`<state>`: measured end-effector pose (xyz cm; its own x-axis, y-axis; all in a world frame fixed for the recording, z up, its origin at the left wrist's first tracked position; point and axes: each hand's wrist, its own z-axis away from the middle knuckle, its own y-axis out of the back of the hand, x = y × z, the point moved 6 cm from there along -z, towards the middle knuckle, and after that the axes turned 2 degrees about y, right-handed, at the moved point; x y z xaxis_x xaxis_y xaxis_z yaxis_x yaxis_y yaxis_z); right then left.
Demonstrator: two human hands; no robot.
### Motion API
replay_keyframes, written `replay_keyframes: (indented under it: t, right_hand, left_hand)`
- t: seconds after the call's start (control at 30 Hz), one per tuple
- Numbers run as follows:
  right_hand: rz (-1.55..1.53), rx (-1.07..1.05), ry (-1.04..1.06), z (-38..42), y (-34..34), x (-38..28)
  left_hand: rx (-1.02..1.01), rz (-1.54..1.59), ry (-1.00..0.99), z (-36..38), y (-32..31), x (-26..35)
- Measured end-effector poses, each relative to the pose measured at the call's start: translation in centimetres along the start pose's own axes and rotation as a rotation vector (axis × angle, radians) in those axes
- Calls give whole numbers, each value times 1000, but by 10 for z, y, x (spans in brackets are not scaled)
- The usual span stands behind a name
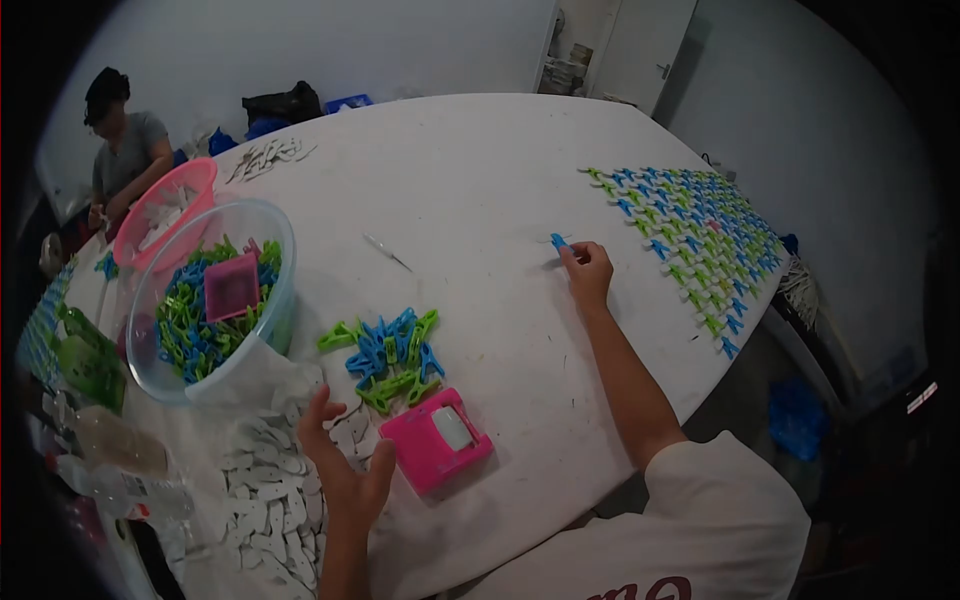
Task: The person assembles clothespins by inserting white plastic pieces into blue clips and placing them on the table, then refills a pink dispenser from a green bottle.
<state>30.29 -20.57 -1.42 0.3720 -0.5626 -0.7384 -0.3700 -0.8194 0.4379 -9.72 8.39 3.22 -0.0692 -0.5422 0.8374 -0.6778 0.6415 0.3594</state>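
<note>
My right hand (pixel 588 272) is stretched far out over the white table, its fingertips pinching a blue clothespin (pixel 558 242). Off to the left, my left hand (pixel 350 480) has thumb and fingers spread, with nothing between them. It hovers near a heap of flat white pieces (pixel 270 500) and beside a bright pink box-like device (pixel 437 442) with a white part on top. Beyond that device lies a small pile of blue and green clothespins (pixel 385 350).
A clear tub (pixel 290 250) holds many clothespins and a pink square tray (pixel 232 287). Behind stands a pink basin (pixel 205 180); a person (pixel 135 150) sits there. Rows of clothespins (pixel 690 240) cover the table's right side. A pen-like tool (pixel 385 250) lies mid-table. Bottles (pixel 120 440) stand left.
</note>
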Motion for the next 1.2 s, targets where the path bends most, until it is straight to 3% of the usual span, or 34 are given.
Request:
replay_keyframes:
  t: [0.17, 0.37, 0.53, 0.7, 0.93, 1.0, 1.2]
  right_hand:
    - [119, -6, 52, 2, 15, 6]
    - [57, -53, 6, 4, 9, 10]
    - [98, -71, 5, 3, 8, 16]
    - [109, -65, 47, 8, 10, 9]
    - [178, -61, 114, 10, 20, 0]
    - [287, -251, 3, 8, 18, 9]
    - [283, -322, -111, -32, 4, 25]
  left_hand:
    - [-81, -175, -83, 1, -10, 2]
    - [-111, -205, -12, 2, -7, -1]
    - [12, -271, 56, -6, -6, 21]
    - [-86, -158, -16, -11, -37, 18]
    - [-47, -107, -39, -2, -16, 13]
    - [-16, -93, -55, -2, -8, 10]
    - [56, -61, -134, -11, 16, 14]
